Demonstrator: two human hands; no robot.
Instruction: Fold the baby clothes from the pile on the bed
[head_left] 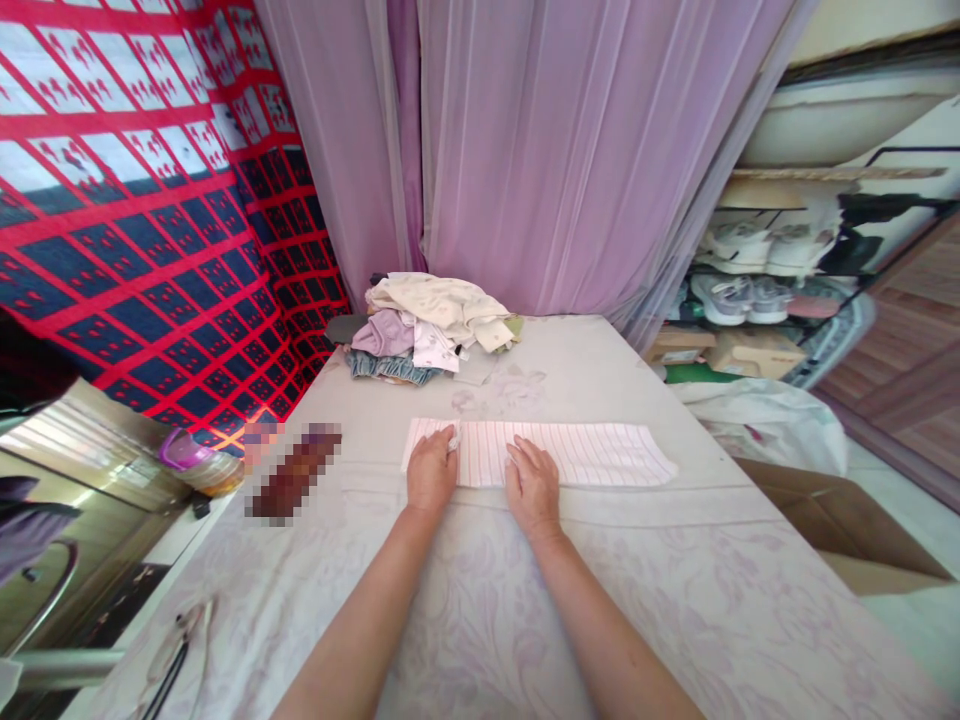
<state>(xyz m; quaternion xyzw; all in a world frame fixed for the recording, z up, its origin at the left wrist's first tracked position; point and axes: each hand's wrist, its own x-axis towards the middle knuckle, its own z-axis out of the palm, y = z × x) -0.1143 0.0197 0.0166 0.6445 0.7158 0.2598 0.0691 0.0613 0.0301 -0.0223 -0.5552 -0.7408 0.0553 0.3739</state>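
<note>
The striped cloth [600,455], pink and white, lay as a long strip across the middle of the bench [637,620], its right end running well past both hands. The left hand [433,468] rested palm down on the left end of the strip, fingers close together; a small white tuft showed beside its index finger and thumb, but I could not tell whether they pinched it. The right hand [532,485] lay palm down near the middle of the strip, its fingers loosely extended over the stripes and clasping nothing visible. A gap of cloth showed between the two hands.

On the far left of the bench stood a heap of clothes, a cream garment [442,300] on top, a purple garment [384,334] and a denim piece [391,368] below. A reddish-brown item [292,475], too pixelated to identify, lay left of the strip. Beyond the bench's far edge hung a purple curtain [570,160].
</note>
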